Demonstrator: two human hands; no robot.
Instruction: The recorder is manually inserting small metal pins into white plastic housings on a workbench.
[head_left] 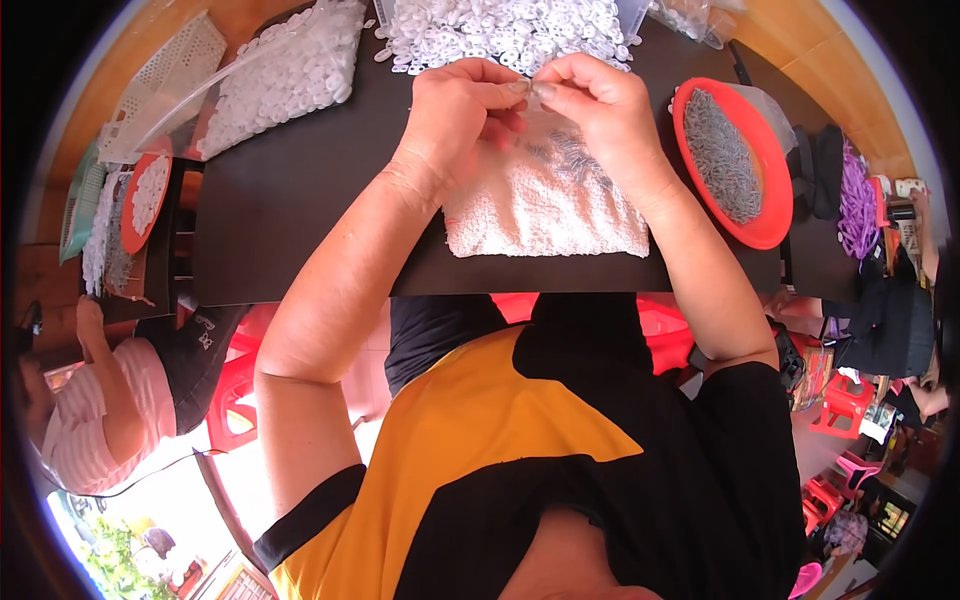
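My left hand [455, 115] and my right hand [605, 105] meet above the far side of a pale towel [545, 225]. Thumb and forefinger of each are pinched together, tip to tip, around something too small to make out. On the towel, partly behind my right hand, lies a loose group of small grey metal pieces [572, 155]. Just beyond my fingers spreads a heap of small white oval plastic pieces [500, 35] with holes in them. A red oval bowl [768, 228] right of my right hand holds many thin grey metal pieces [722, 160].
A clear bag of white plastic pieces [285, 80] lies at the far left of the dark table [300, 215], near a white perforated basket [165, 75]. Purple strands [857, 205] lie at the right. Another person [110, 400] sits at the left beside a red stool [235, 405].
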